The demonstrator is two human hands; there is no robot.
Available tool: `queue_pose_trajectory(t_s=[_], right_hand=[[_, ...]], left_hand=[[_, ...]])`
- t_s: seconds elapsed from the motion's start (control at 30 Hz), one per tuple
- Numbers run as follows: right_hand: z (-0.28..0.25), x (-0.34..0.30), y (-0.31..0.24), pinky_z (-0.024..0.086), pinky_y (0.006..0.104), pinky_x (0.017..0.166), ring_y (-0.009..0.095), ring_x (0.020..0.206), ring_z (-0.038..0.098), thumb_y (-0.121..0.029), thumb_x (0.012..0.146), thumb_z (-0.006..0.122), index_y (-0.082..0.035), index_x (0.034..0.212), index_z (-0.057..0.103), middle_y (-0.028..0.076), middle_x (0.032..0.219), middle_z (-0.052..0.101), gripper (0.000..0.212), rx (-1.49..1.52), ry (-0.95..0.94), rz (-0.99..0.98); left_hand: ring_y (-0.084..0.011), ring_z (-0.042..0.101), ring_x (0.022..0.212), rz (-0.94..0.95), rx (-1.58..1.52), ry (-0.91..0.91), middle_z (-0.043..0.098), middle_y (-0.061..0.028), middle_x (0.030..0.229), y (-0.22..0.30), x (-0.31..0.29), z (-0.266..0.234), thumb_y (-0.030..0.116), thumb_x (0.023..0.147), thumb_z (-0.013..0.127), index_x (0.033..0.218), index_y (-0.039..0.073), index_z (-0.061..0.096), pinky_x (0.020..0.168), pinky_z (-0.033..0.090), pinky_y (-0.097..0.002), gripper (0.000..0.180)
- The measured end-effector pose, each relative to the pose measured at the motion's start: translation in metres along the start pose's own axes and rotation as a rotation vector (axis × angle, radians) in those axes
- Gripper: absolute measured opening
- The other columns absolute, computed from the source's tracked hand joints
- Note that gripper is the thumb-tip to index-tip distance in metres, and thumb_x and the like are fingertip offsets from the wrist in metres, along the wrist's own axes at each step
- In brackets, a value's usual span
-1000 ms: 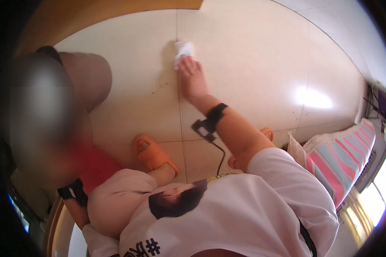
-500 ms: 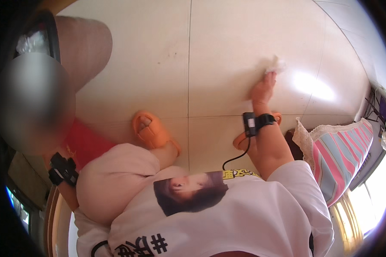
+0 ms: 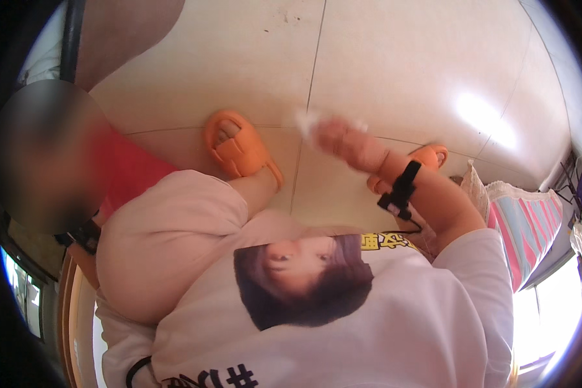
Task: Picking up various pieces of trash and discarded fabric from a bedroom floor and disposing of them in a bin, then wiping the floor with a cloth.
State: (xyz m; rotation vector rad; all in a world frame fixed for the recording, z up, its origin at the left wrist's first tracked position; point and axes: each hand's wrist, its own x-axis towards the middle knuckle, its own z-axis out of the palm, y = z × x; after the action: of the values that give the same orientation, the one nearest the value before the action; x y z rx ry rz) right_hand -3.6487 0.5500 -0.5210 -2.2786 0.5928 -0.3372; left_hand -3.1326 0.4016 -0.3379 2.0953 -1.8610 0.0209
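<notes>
My right hand [image 3: 346, 142] is above the pale tiled floor [image 3: 394, 71], in front of my legs, smeared by motion. Its fingers are closed on a thin white tissue [image 3: 309, 121], which sticks out past the fingertips. A black strap with a small device [image 3: 401, 191] is round my right wrist. At the left edge my left forearm [image 3: 84, 264] shows beside my leg, with a dark wrist device [image 3: 84, 239] on it. The left hand itself is hidden behind a blurred patch.
Orange slippers [image 3: 239, 145] are on my feet. Something red [image 3: 129, 158] is by my left leg, and a brown rounded thing [image 3: 119, 39] stands at the far left. Dark specks [image 3: 284, 18] dot the floor at the far side. A striped lace-edged cloth [image 3: 524, 226] is at the right.
My right hand, with the white tissue, has come from the floor at the far right back toward me and leftward. The view has shifted; the dark specks now sit nearer the top edge.
</notes>
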Motion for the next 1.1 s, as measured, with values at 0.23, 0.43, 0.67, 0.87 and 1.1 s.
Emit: queue_pose_trajectory(t_s=[0.23,0.43,0.67,0.87,1.1], right_hand=[[0.043,0.015,-0.015,0.022,0.0357,0.109,0.018,0.128,0.034,-0.028,0.08,0.054,-0.012,0.129,0.044,0.001,0.137,0.04,0.053,-0.04,-0.343,0.012],[-0.006,0.117,0.058,0.026,0.0333,0.107,0.02,0.124,0.038,-0.018,0.082,0.05,-0.011,0.129,0.044,0.004,0.135,0.041,0.048,-0.444,-0.05,0.112],[0.04,0.106,-0.002,0.029,0.0364,0.106,0.021,0.123,0.04,-0.015,0.088,0.044,-0.009,0.129,0.044,0.006,0.134,0.043,0.041,0.03,-0.068,-0.071],[0.017,0.152,0.044,0.033,0.0361,0.103,0.022,0.124,0.039,-0.011,0.08,0.049,-0.007,0.127,0.045,0.007,0.132,0.044,0.047,-0.47,0.041,-0.002],[0.028,0.191,0.029,0.043,0.0337,0.094,0.026,0.11,0.051,-0.007,0.078,0.051,-0.008,0.119,0.052,0.009,0.121,0.052,0.041,0.047,0.107,-0.241]], left_hand=[[-0.0271,0.051,0.109,0.468,0.648,-0.043,0.05,-0.0156,0.12,-0.031,-0.008,-0.01,0.011,0.088,0.046,0.119,-0.003,0.05,0.09,0.044,-0.036,0.035],[-0.0243,0.053,0.106,-0.572,-0.644,0.246,0.051,-0.014,0.118,0.042,0.003,0.025,0.008,0.084,0.049,0.121,-0.002,0.048,0.09,0.044,-0.0341,0.038],[-0.0223,0.055,0.097,-0.633,-0.739,0.256,0.055,-0.0121,0.109,0.024,0.009,0.021,0.004,0.083,0.045,0.119,-0.003,0.046,0.086,0.043,-0.0316,0.037],[-0.0181,0.054,0.088,-0.588,-0.711,0.22,0.057,-0.0095,0.099,0.017,0.008,0.026,0.005,0.08,0.046,0.11,-0.004,0.052,0.08,0.042,-0.0286,0.032],[-0.0181,0.054,0.089,-0.607,-0.753,0.269,0.057,-0.01,0.099,0.027,0.006,0.025,0.005,0.079,0.046,0.108,-0.004,0.055,0.082,0.041,-0.0291,0.031]])
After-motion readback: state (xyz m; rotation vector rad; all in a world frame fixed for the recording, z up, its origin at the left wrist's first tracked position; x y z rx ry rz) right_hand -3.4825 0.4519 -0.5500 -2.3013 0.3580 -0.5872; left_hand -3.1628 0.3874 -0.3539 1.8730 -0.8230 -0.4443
